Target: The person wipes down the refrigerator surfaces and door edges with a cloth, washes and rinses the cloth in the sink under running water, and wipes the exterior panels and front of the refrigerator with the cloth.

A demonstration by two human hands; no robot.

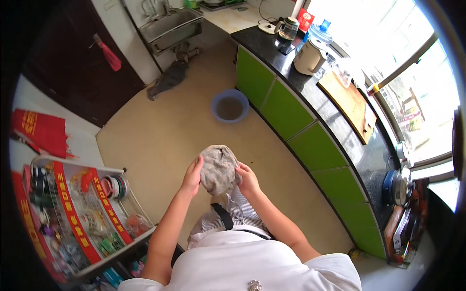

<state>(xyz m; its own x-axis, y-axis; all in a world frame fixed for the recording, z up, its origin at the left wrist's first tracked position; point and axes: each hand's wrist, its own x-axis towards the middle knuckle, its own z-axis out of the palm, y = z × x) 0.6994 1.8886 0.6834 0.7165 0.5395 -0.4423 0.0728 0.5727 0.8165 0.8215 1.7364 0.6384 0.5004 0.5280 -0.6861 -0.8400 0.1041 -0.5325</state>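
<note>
Fingers (199, 162) of both hands pinch a gray bunched cloth (218, 169): L hand (192, 177) on its left edge, R hand (248, 180) on its right. So cloth is right btwn the fingers, touching both, neither hand nearer. It's kinda round, just a bit longer front to back. Ahead of the fingers, well apart, a blue tub (214, 106) w/ dark water, prob., sits on the floor (155, 126).

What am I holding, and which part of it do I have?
A greyish patterned cloth, held by its opposite side edges: left hand on one, right hand on the other.
</note>
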